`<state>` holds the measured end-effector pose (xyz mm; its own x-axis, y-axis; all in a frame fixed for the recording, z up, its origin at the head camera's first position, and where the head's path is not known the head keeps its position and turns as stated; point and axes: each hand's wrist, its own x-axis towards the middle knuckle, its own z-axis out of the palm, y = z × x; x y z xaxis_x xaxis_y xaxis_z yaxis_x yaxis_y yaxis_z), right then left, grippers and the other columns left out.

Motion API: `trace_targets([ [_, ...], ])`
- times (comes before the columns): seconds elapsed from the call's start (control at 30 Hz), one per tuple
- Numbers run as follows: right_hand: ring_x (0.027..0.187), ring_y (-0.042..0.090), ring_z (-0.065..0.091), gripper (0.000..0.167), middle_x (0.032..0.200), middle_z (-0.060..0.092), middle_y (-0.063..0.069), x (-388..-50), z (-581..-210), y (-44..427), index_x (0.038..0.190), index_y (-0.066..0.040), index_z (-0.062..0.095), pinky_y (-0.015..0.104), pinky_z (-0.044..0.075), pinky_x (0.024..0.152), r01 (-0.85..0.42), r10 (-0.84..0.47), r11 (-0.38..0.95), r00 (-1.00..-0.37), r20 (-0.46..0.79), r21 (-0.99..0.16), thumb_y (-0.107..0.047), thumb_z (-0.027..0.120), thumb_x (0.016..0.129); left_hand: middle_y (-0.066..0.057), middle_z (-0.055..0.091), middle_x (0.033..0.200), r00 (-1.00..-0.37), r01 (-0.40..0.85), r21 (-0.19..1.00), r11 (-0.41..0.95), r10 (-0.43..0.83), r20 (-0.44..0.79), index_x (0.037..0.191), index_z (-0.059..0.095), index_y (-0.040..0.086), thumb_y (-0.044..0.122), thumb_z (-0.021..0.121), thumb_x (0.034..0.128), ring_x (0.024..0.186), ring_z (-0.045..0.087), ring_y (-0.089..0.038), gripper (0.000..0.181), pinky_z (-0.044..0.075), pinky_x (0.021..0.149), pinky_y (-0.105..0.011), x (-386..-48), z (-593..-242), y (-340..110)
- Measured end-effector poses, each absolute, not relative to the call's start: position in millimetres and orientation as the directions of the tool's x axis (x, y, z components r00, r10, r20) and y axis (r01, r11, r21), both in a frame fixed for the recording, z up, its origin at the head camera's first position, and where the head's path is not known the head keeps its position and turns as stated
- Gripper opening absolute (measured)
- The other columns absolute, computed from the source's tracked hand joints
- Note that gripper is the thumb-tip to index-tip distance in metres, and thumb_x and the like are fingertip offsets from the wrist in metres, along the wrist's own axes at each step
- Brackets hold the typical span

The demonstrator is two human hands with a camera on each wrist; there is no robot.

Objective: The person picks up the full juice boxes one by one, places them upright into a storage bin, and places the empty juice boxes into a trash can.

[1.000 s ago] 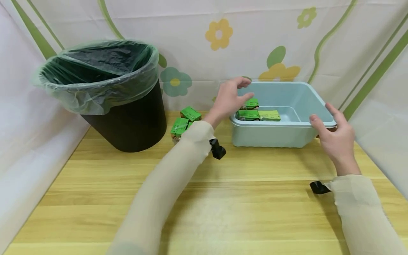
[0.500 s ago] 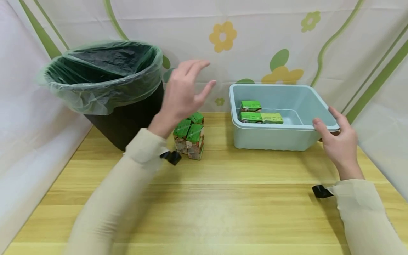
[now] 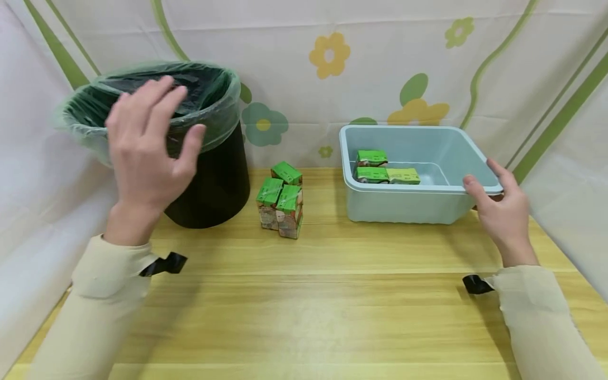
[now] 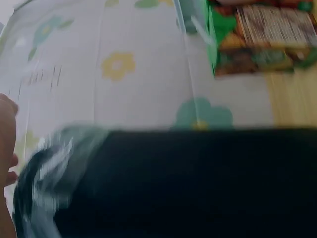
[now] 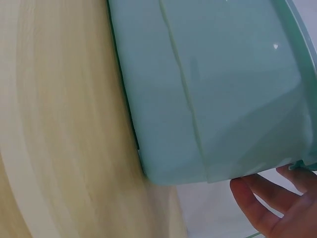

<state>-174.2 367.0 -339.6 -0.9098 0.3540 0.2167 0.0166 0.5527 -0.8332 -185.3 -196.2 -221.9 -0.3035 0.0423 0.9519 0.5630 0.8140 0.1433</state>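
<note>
My left hand (image 3: 147,148), fingers extended and holding nothing, is raised in front of the black trash bin (image 3: 214,184) at the left, covering part of its liner. With the thumb on the rim and fingers around the side, my right hand (image 3: 505,216) grips the right corner of a light blue plastic tub (image 3: 401,206). Inside the tub, at its left end, lie two green drink cartons (image 3: 372,174) and a yellow-green one (image 3: 404,176). Three drink cartons (image 3: 288,211) with green tops stand close together on the table between bin and tub.
A pale green plastic liner (image 3: 214,126) hangs over the bin's rim. Behind everything is a white curtain (image 3: 294,68) with flowers, and it continues along both sides. The wooden table (image 3: 313,316) stretches toward me.
My left hand has moved from the tub's left end leftward, past the standing cartons, to the front of the bin. My right hand has stayed on the tub.
</note>
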Motion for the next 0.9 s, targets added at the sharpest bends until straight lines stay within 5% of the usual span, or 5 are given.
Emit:
trace_targets([
  [0.1, 0.138, 0.016, 0.053, 0.075, 0.168, 0.038, 0.005, -173.6, -337.5, 366.5, 0.167, -0.037, 0.031, 0.018, 0.050, 0.108, 0.029, 0.352, 0.566, -0.912, 0.210, -0.824, -0.050, 0.064, 0.102, -0.012, 0.069, 0.144, -0.249, 0.544, 0.209, 0.813, -0.082, 0.965, 0.130, 0.072, 0.007, 0.058, 0.059, 0.0967, 0.142, 0.057, -0.033, 0.062, 0.027, 0.131, -0.052, -181.1, -224.2, -211.0],
  [0.23, 0.167, 0.018, 0.014, 0.076, 0.177, 0.020, -0.014, -172.6, -332.3, 361.5, 0.167, -0.037, 0.033, 0.042, 0.013, 0.137, -0.045, 0.338, 0.596, -0.892, 0.301, -0.802, -0.046, 0.069, 0.100, -0.009, 0.067, 0.145, -0.205, 0.542, 0.279, 0.793, -0.197, 0.959, 0.127, 0.073, 0.006, 0.065, 0.058, 0.0955, 0.144, 0.054, -0.030, 0.069, 0.028, 0.131, -0.047, -177.3, -228.0, -231.0],
  [0.5, 0.160, 0.008, 0.030, 0.071, 0.165, 0.049, -0.009, -167.4, -307.4, 300.0, 0.154, -0.028, 0.057, 0.037, 0.014, 0.134, -0.326, 0.250, 0.617, -0.781, 0.572, -0.716, -0.024, 0.084, 0.089, -0.006, 0.067, 0.145, -0.236, 0.520, 0.400, 0.754, -0.323, 0.916, 0.127, 0.074, 0.003, 0.050, 0.061, 0.0968, 0.142, 0.055, -0.022, 0.058, 0.034, 0.127, -0.034, -176.6, -240.0, -263.0],
  [0.7, 0.158, 0.019, 0.039, 0.075, 0.157, 0.059, 0.003, -161.5, -303.4, 239.9, 0.148, -0.018, 0.065, 0.038, 0.026, 0.133, -0.576, 0.065, 0.572, -0.678, 0.732, -0.584, -0.006, 0.089, 0.078, -0.006, 0.069, 0.142, -0.240, 0.512, 0.425, 0.746, -0.352, 0.905, 0.125, 0.075, 0.003, 0.047, 0.062, 0.0997, 0.141, 0.057, -0.020, 0.053, 0.036, 0.126, -0.032, -178.8, -249.7, -275.1],
  [0.9, 0.148, 0.031, 0.054, 0.066, 0.147, 0.066, 0.016, -159.8, -313.7, 182.2, 0.139, -0.002, 0.068, 0.042, 0.038, 0.129, -0.765, -0.116, 0.483, -0.539, 0.834, -0.427, -0.010, 0.088, 0.077, -0.006, 0.072, 0.138, -0.231, 0.532, 0.454, 0.715, -0.393, 0.890, 0.121, 0.078, 0.004, 0.044, 0.065, 0.0978, 0.139, 0.061, -0.018, 0.048, 0.039, 0.126, -0.032, -179.2, -255.3, -278.0],
])
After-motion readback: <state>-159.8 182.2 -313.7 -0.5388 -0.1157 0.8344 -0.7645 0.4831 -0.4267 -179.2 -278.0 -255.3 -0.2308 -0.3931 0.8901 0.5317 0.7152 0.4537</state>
